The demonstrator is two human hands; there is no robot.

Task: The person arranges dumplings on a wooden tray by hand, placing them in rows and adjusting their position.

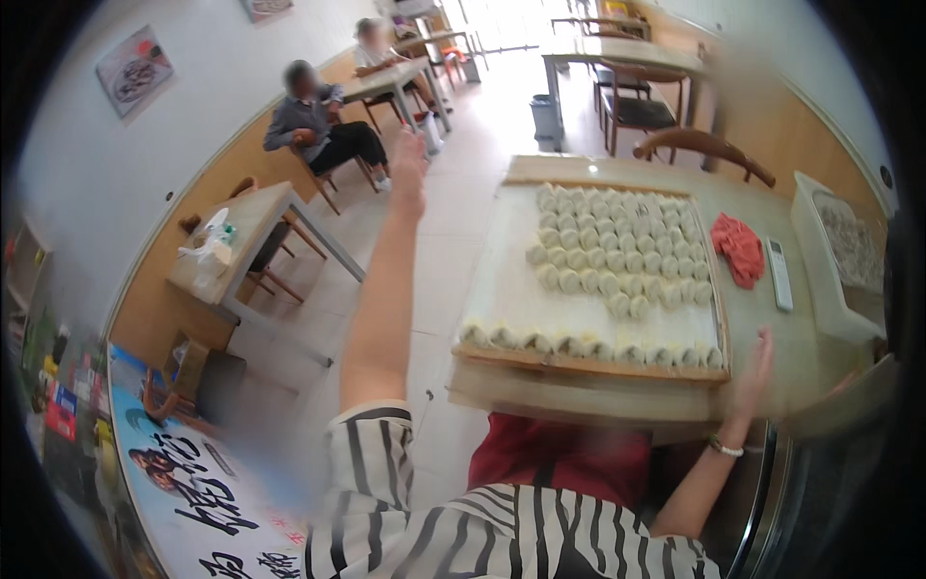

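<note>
A wood-edged board [499,289] lies on the table before me, bearing many rows of pale folded dumplings [622,239] and one more row along its near edge. My left hand [410,174] is stretched far forward over the floor, left of the table, touching nothing that I can see; a small red tip shows at its fingers, too small to name. My right hand [754,373] is beside the board's near right corner, its fingers extended and nothing visible in them. A beaded bracelet [725,447] circles the right wrist.
Right of the board lie a crumpled red cloth [738,250], a white remote control [779,275] and a white plastic bin [832,268]. Two people sit at tables along the left wall. A side table [249,210] with plastic bags stands at left. A wooden chair [705,148] is behind the table.
</note>
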